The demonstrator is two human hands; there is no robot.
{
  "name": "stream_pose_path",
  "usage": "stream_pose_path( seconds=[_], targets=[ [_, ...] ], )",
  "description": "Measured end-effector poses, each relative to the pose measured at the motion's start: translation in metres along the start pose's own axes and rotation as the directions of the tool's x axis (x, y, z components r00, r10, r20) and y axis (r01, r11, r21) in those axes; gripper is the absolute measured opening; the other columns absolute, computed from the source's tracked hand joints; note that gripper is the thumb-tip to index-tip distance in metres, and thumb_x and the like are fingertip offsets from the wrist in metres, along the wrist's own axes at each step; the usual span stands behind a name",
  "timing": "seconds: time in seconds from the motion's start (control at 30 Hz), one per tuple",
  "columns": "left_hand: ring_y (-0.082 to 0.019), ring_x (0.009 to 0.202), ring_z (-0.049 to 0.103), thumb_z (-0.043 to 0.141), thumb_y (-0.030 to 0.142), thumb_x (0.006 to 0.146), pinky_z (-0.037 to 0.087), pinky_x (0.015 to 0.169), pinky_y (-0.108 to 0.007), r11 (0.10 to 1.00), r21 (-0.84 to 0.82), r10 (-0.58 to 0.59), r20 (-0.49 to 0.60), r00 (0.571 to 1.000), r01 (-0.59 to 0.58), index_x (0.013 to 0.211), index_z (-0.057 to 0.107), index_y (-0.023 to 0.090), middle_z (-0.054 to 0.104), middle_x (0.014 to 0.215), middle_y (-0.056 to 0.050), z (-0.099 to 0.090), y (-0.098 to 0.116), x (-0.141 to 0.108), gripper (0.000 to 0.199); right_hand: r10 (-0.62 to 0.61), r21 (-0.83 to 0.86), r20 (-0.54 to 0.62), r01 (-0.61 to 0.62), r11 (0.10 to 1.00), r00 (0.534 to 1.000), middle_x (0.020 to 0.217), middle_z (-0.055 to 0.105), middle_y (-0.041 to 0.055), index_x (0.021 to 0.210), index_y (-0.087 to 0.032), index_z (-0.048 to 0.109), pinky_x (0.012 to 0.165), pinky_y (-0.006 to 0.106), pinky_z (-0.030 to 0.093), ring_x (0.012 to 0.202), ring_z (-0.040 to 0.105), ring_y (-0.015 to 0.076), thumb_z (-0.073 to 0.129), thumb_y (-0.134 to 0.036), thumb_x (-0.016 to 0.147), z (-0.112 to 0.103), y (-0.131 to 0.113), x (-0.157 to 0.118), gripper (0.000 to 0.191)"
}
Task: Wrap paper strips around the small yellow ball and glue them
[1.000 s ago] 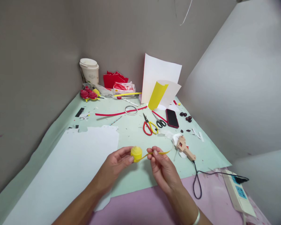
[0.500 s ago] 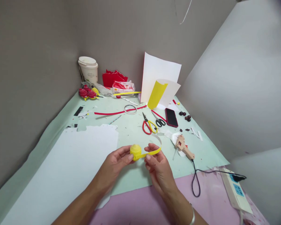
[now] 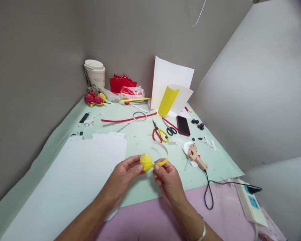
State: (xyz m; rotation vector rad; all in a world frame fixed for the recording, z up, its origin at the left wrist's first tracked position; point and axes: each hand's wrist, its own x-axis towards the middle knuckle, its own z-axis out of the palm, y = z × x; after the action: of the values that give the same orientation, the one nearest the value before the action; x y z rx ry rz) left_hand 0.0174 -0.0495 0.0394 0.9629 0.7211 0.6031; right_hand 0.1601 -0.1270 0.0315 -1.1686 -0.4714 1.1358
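Observation:
Between the thumb and fingers of my left hand (image 3: 125, 172) is a small yellow ribbed paper coil (image 3: 145, 161), domed at the top. A narrow yellow corrugated paper strip (image 3: 163, 162) runs from the coil's lower edge to my right hand (image 3: 169, 175). My right thumb and fingers pinch this strip close to the coil. Past the pinch, its free end curls up and back toward the left, showing a pale underside. Beyond my hands lie red-and-yellow-handled scissors (image 3: 160, 134) and black-handled scissors (image 3: 171, 130).
A glue gun (image 3: 196, 156) rests at right, its cord near a power strip (image 3: 252, 202). A phone (image 3: 183, 126), a tape ring (image 3: 139, 116) and a red strip (image 3: 117, 121) lie farther back. White sheets (image 3: 90, 167) cover the left. A lidded cup (image 3: 95, 73) stands behind.
My right hand has moved slightly left, closer to the coil, so the span of strip between my hands is shorter. The strip's free end has swung left. My left hand keeps the coil nearly in place.

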Motion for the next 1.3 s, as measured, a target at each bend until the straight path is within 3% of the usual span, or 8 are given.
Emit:
stream_pose_path(
  seconds=[0.4,0.6,0.83,1.3],
  targets=[
    [-0.025,0.109,0.063,0.07,0.037,0.081,0.045,0.098,-0.037,1.0,0.0,0.023,-0.027,0.999,-0.023,0.122,0.064,0.02,0.068,0.124,-0.01,0.0008,0.0001,0.0003,0.045,0.118,0.073,0.147,-0.13,0.989,0.982,0.05,0.043,-0.0094,0.079,-0.017,0.059,0.042,0.018,0.017,0.043,0.028,0.0045,0.08,-0.033,0.07,-0.0004,-0.0061,-0.0053,0.028],
    [-0.026,0.11,0.062,0.068,0.037,0.082,0.043,0.101,-0.041,0.999,0.036,0.039,-0.025,0.999,-0.038,0.122,0.064,0.02,0.067,0.124,-0.01,0.0002,0.0001,0.0008,0.044,0.109,0.032,0.161,-0.116,0.993,0.981,0.05,0.045,-0.0084,0.079,-0.016,0.063,0.044,0.019,0.019,0.045,0.033,0.005,0.081,-0.03,0.068,-0.0025,-0.0076,-0.006,0.025],
    [-0.026,0.113,0.06,0.067,0.036,0.084,0.043,0.102,-0.04,0.998,0.036,0.053,-0.003,0.999,-0.053,0.124,0.062,0.019,0.066,0.127,-0.01,-0.0009,-0.0025,0.0011,0.044,0.096,0.017,0.122,-0.099,0.995,0.988,0.049,0.047,-0.0083,0.078,-0.017,0.058,0.043,0.018,0.017,0.044,0.03,0.0046,0.079,-0.035,0.073,-0.0026,-0.0052,-0.0018,0.028],
    [-0.024,0.109,0.061,0.069,0.037,0.082,0.044,0.1,-0.038,0.997,0.057,0.048,-0.012,0.999,-0.048,0.124,0.062,0.018,0.067,0.124,-0.01,0.0028,-0.0013,-0.0004,0.046,0.054,0.05,0.016,-0.055,0.997,0.998,0.055,0.055,-0.006,0.084,-0.019,0.056,0.046,0.016,0.026,0.048,0.039,0.0056,0.079,-0.036,0.074,0.0013,0.001,-0.0005,0.031]
  ],
)
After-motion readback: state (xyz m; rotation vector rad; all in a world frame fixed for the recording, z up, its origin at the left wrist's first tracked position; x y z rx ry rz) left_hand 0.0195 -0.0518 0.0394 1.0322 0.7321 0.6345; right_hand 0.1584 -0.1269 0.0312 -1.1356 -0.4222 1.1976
